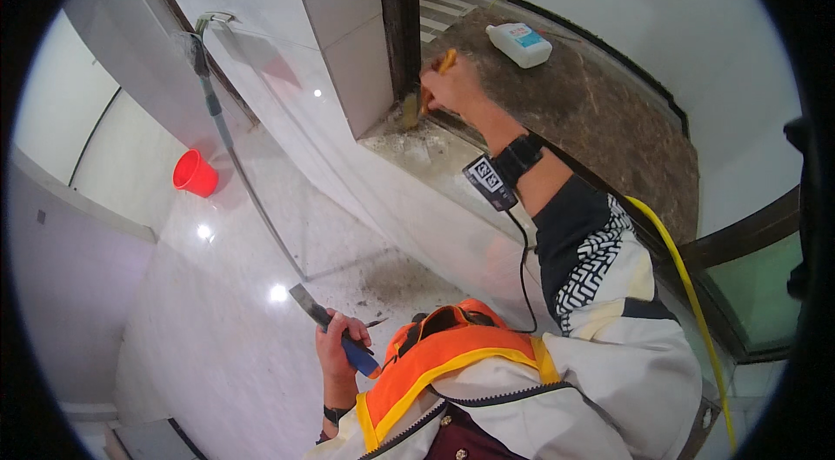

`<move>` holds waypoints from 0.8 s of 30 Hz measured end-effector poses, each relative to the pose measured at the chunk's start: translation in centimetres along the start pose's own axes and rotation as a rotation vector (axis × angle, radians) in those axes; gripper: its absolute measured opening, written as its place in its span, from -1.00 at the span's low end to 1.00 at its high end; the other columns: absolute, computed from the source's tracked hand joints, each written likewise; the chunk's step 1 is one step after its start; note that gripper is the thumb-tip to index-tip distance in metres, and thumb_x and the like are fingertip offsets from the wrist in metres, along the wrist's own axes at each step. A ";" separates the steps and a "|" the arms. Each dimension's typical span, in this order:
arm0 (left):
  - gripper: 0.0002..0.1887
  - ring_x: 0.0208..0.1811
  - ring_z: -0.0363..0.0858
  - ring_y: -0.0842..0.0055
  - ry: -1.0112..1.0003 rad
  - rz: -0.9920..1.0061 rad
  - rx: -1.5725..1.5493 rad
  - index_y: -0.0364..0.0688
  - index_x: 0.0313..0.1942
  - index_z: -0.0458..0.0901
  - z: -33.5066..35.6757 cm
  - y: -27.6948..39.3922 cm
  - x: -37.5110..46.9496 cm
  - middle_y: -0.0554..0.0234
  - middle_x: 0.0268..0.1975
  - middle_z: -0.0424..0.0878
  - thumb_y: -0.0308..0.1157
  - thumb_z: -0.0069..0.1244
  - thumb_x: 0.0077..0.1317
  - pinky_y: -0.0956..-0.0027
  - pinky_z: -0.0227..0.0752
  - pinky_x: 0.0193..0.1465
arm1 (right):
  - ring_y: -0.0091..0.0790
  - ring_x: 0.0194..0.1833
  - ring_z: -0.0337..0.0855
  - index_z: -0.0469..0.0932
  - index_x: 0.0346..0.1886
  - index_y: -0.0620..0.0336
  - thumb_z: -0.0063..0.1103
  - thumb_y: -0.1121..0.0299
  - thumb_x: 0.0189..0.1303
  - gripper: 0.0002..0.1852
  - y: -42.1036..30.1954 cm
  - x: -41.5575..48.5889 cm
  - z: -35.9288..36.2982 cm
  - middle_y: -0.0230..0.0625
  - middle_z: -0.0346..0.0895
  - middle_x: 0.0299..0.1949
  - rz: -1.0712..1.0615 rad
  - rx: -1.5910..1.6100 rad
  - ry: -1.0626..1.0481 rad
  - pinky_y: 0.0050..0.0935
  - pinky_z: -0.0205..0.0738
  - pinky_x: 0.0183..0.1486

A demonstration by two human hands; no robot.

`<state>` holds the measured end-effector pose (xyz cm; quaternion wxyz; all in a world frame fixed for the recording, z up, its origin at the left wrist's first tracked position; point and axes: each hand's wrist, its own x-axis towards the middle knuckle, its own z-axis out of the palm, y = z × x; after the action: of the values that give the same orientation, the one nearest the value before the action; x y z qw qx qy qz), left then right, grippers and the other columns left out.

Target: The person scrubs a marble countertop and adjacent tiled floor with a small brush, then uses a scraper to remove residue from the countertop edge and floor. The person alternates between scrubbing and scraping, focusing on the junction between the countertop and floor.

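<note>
My right hand (453, 85) grips a brush by its orange handle (447, 61). The brush's pale bristles (409, 112) touch the dusty sill (424, 150), in the corner beside a dark door frame (399, 16). Crumbs and dark grit lie around the bristles. Lower down, near my body, my left hand (340, 336) is closed around a scraper (355, 350) with a blue and orange handle. Its flat blade (304, 299) points up and left, away from any surface. A thin pointed thing sticks out beside that hand; I cannot tell what it is.
A red bucket (196, 174) stands on the glossy floor at left. A long-handled tool (251, 183) leans against the tiled wall. Dark dirt (398, 279) marks the floor below the sill. Past the sill lies a white jug (522, 44). A yellow hose (682, 264) runs at right.
</note>
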<state>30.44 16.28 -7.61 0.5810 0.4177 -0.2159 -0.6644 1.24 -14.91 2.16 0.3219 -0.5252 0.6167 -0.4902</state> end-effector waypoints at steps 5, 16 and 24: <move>-0.84 -0.59 0.45 0.41 0.008 0.018 -0.002 -0.11 -0.28 0.27 -0.2 -0.1 -0.4 0.24 -0.63 0.37 -0.34 -0.08 0.34 0.39 0.41 -0.59 | -0.25 -0.31 0.62 0.62 -0.42 0.16 0.09 0.39 0.00 -0.87 -1.9 -0.4 -1.1 -0.23 0.63 -0.41 -0.298 -0.296 -0.207 -0.32 0.47 -0.22; -0.87 -0.58 0.45 0.41 -0.005 0.044 -0.014 -0.11 -0.27 0.28 -0.6 -0.3 -0.9 0.24 -0.63 0.37 -0.36 -0.09 0.34 0.38 0.41 -0.58 | -0.36 -0.36 0.57 0.62 -0.46 0.17 -0.02 0.56 -0.06 -0.82 -4.0 -1.9 -1.6 -0.30 0.61 -0.46 -0.437 -0.431 -0.791 -0.42 0.41 -0.26; -0.87 -0.57 0.45 0.42 0.023 0.058 -0.038 -0.13 -0.30 0.29 -0.7 -0.3 -1.2 0.24 -0.63 0.37 -0.35 -0.10 0.35 0.40 0.42 -0.57 | -0.36 -0.41 0.57 0.61 -0.48 0.17 -0.02 0.54 -0.08 -0.83 -4.3 -3.9 -1.3 -0.28 0.58 -0.51 -0.488 -0.414 -0.743 -0.41 0.42 -0.28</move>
<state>30.79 17.60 -7.93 0.6103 0.4076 -0.2085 -0.6465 2.46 -10.63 6.16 0.2847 -0.8467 0.4036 -0.1977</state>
